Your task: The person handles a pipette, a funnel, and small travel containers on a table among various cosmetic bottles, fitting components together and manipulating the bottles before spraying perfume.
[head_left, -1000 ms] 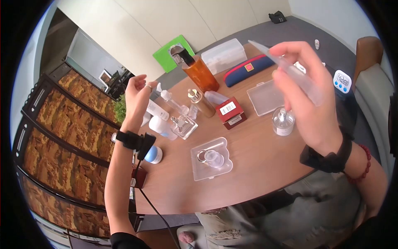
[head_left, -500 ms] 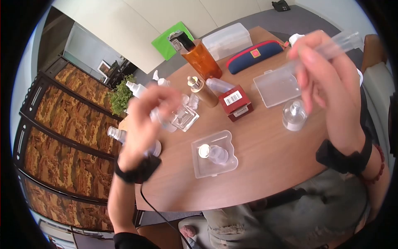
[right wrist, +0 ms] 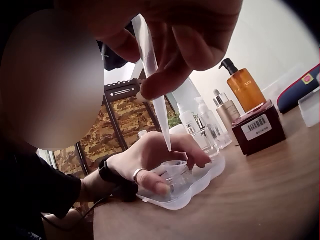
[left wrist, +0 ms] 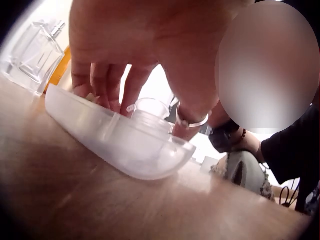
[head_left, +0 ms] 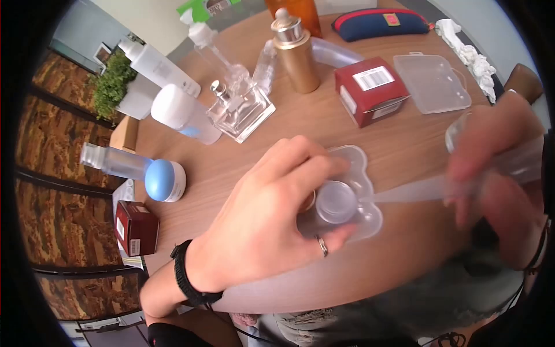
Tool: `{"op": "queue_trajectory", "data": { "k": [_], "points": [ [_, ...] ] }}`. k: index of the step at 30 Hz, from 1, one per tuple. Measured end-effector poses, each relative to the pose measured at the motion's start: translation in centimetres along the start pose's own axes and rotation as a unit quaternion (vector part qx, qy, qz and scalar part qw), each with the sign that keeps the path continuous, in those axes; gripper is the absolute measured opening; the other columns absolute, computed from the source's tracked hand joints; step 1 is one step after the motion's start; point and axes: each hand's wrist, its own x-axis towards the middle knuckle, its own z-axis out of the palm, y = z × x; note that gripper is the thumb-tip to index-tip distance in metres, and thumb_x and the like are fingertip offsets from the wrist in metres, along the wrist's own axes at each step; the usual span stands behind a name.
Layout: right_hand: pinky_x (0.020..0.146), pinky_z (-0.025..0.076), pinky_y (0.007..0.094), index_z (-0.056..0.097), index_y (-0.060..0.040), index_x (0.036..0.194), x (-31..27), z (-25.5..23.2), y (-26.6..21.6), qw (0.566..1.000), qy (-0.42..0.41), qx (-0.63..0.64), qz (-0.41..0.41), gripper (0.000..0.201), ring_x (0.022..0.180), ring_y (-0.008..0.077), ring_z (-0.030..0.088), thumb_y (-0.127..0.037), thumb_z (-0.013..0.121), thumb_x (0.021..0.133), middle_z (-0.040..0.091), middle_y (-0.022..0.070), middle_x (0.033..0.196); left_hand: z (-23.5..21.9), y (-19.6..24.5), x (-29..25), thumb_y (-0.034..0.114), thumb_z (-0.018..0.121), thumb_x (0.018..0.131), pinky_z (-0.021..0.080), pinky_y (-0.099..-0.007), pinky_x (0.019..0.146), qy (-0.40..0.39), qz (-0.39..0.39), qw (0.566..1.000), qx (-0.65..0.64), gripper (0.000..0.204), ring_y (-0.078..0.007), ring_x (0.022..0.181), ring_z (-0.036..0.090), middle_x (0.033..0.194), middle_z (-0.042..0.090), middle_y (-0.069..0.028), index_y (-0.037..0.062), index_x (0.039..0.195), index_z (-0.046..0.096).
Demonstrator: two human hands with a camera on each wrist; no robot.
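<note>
My left hand (head_left: 269,211) curls over a shallow clear tray (head_left: 365,217), its thumb and fingers round a small clear cup (head_left: 337,202) inside it. A ring is on one finger. In the left wrist view the cup (left wrist: 150,117) rises above the tray's rim (left wrist: 115,122). My right hand (head_left: 494,179), blurred in the head view, pinches a translucent tapered tube (head_left: 413,189). The right wrist view shows the tube (right wrist: 161,117) with its narrow end down, just above the mouth of the cup (right wrist: 175,170).
Behind the tray stand a square glass bottle (head_left: 241,110), a gold dropper bottle (head_left: 298,58) and a red box (head_left: 371,89). A clear lid (head_left: 432,84) and a blue pouch (head_left: 381,24) lie farther back. At left are a blue-capped bottle (head_left: 165,180) and another red box (head_left: 137,228).
My left hand has come down from above the left side of the table to the cup in the tray. My right hand has lowered, and the tube now points left toward the cup. The view is closer.
</note>
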Motion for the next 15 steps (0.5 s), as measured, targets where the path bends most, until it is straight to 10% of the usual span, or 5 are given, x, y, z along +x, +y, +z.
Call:
{"op": "queue_trajectory", "data": {
  "k": [6,12,15],
  "points": [
    [0.056,0.043,0.0207,0.057,0.0015,0.106,-0.8,1.7,2.9,0.997,-0.064,-0.019,0.028,0.029,0.063,0.0096,0.055,-0.023,0.060,0.093,0.060,0.0099,0.089,-0.3,-1.1,-0.5,0.012,0.090,0.066,0.050,-0.0261,0.062,0.114,0.063,0.990,-0.058,0.049,-0.0137,0.074,0.059,0.102,0.060,-0.0077,0.0027,0.110,0.073],
    [0.056,0.043,0.0207,0.057,0.0016,0.107,-18.0,-17.8,7.9,0.989,-0.110,-0.094,0.025,0.029,0.063,0.0095,0.055,-0.023,0.060,0.093,0.060,0.0101,0.089,1.4,-2.0,-1.3,0.011,0.088,0.062,0.045,-0.0294,0.065,0.121,0.059,0.989,-0.056,0.045,-0.0183,0.083,0.053,0.101,0.061,-0.0054,0.0053,0.105,0.075],
    [0.056,0.043,0.0207,0.057,0.0017,0.107,-16.2,-15.7,7.3,0.989,-0.104,-0.100,0.019,0.029,0.063,0.0094,0.054,-0.024,0.060,0.093,0.060,0.0102,0.089,1.8,-1.9,-1.2,0.012,0.088,0.062,0.044,-0.0293,0.066,0.122,0.051,0.990,-0.050,0.045,-0.0190,0.084,0.051,0.102,0.061,-0.0049,0.0063,0.105,0.075]
  ]
}}
